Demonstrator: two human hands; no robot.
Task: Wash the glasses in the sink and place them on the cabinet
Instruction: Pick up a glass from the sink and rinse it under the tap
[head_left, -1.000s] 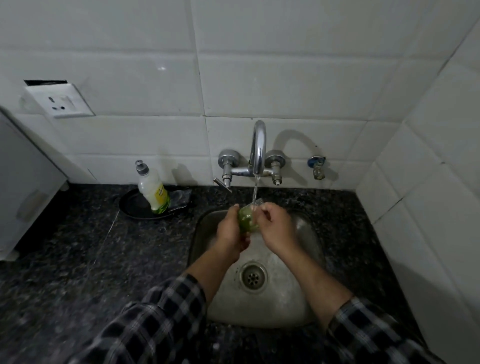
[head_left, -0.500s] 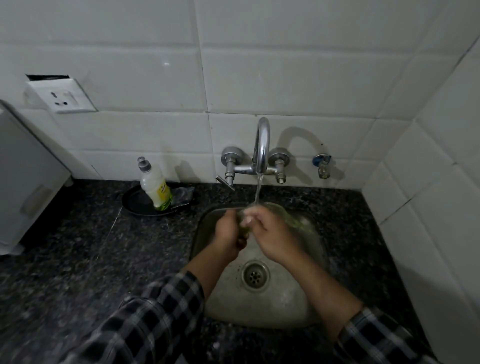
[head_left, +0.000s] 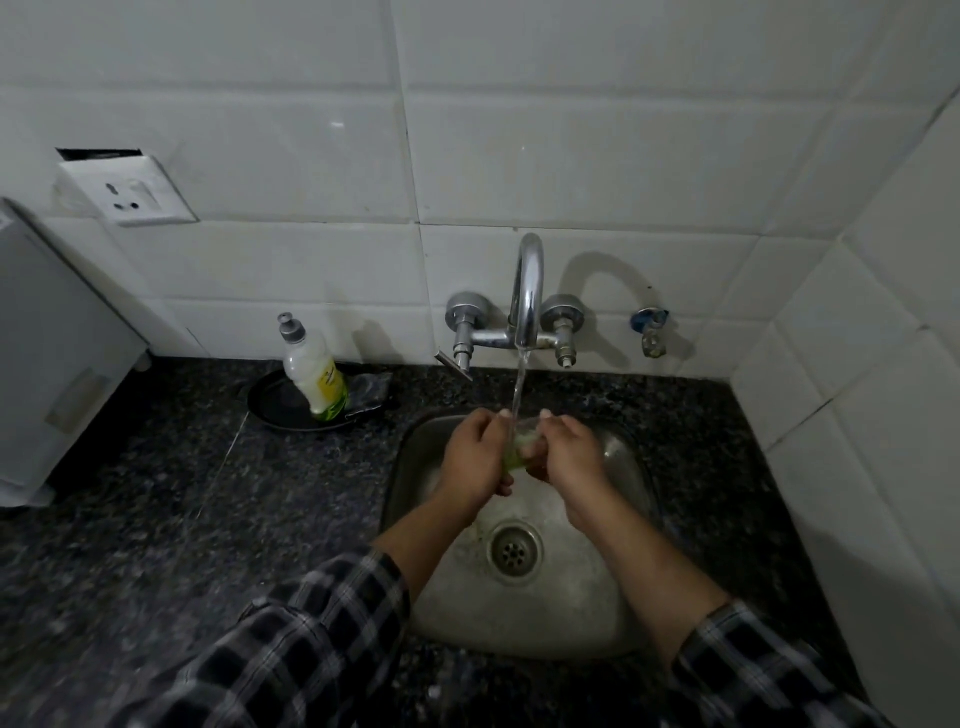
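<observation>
your left grip (head_left: 475, 454) and your right grip (head_left: 569, 452) are both curled round one small clear glass (head_left: 521, 441), which is held between them with fingers wrapped on either side; the glass has a greenish tint and your fingers hide most of it, so you cannot tell whether anything else is held with it; the two grips are close together, almost touching below the glass, above the far half of the steel sink (head_left: 631, 519); a stream of water (head_left: 519, 384) falls straight onto the glass from the curved tap (head_left: 531, 280), which is mounted on the tiled wall (head_left: 571, 130) just beyond your grips; nearer to you than the grips, low in the basin, lies the round drain (head_left: 514, 548); your plaid sleeves (head_left: 322, 634) are pushed back, forearms bare; to the left of the grips, on the dark speckled surface (head_left: 156, 493), a dish soap bottle (head_left: 314, 374) stands in a shallow black dish (head_left: 275, 410) with a dark scrub pad (head_left: 371, 387) beside it; further left and higher is a white wall socket (head_left: 127, 189); a white unit (head_left: 47, 338) stands at the far left edge; to the right of the tap, a small valve (head_left: 649, 330) sits on the wall.
</observation>
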